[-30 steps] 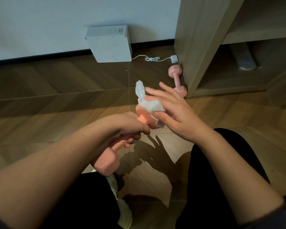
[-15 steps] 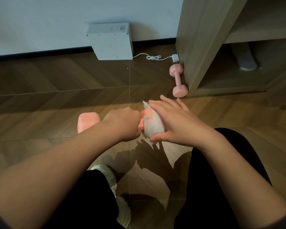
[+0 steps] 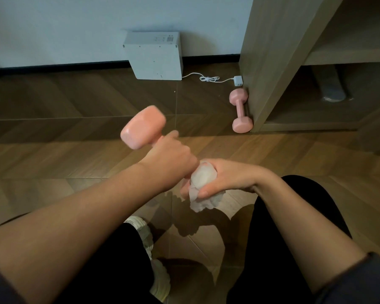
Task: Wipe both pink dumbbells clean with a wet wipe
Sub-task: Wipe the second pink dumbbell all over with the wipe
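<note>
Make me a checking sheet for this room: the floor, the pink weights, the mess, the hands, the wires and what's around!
Surface: wooden floor, glossy herringbone planks.
Job's things: held pink dumbbell tilted, far head up-left, near head wrapped in wet wipe; second pink dumbbell lies on the floor against the wooden shelf unit.
Clutter: white box on the floor by the wall.
Grippers: left hand grips the held dumbbell's handle; right hand holds the wipe around its near head.
Cables: white cable runs from the box to a white adapter.
Surroundings: white wall; white shoe below the arms.
</note>
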Demonstrator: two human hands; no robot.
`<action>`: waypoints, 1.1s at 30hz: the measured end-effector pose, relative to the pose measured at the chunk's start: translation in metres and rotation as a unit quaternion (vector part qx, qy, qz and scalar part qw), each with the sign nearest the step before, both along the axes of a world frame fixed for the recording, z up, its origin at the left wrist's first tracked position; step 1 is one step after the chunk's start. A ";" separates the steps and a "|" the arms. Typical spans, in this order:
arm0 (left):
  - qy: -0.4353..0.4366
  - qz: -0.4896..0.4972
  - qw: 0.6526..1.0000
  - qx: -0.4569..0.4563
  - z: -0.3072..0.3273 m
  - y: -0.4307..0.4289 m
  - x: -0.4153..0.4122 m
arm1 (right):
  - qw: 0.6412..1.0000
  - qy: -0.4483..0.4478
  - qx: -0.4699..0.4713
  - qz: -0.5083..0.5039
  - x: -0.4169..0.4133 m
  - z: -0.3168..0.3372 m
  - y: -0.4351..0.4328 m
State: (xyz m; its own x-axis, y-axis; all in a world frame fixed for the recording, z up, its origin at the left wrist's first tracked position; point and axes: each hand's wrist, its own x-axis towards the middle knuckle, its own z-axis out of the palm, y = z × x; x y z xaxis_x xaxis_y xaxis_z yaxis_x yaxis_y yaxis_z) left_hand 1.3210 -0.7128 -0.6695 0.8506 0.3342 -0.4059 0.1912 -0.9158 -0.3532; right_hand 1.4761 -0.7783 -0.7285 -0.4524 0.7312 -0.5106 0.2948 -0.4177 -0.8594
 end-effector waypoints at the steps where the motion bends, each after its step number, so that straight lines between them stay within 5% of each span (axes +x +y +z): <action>1: -0.010 -0.015 1.000 0.007 -0.001 0.001 -0.002 | 0.998 0.035 -0.043 -0.001 0.001 -0.002 -0.002; 5: -0.081 -0.057 0.995 0.017 -0.003 0.008 -0.007 | 0.975 0.168 -0.119 -0.079 -0.008 -0.010 -0.010; 14: -0.366 -0.017 0.930 -0.019 0.028 0.020 -0.016 | 0.937 0.238 0.020 -0.256 -0.025 0.007 -0.006; 16: -0.496 0.136 0.853 -0.086 0.037 0.019 -0.022 | 0.932 0.236 0.052 -0.270 -0.024 0.013 -0.005; 19: -0.523 0.468 0.635 -0.324 0.048 0.021 -0.023 | 0.928 0.232 0.069 -0.283 -0.025 0.021 -0.006; 21: -0.489 0.531 0.483 -0.495 0.048 0.026 -0.017 | 0.935 0.219 0.086 -0.266 -0.033 0.027 -0.009; 25: -0.550 0.538 0.316 -0.556 0.045 0.021 0.003 | 0.945 0.180 0.136 -0.238 -0.056 0.036 -0.014; 27: -0.555 0.575 0.265 -0.540 0.044 0.021 0.003 | 0.959 0.138 0.133 -0.210 -0.060 0.034 -0.014; 33: -0.534 0.584 0.226 -0.568 0.039 0.026 -0.005 | 0.976 0.105 0.032 -0.186 -0.042 0.034 -0.015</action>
State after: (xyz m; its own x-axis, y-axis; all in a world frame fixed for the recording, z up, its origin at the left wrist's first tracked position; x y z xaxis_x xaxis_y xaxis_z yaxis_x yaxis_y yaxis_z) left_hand 1.3163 -0.6868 -0.6303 0.2679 0.7802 -0.5652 -0.0438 0.5959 0.8018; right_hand 1.4341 -0.7932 -0.6949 -0.2398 0.8923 -0.3824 -0.0532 -0.4054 -0.9126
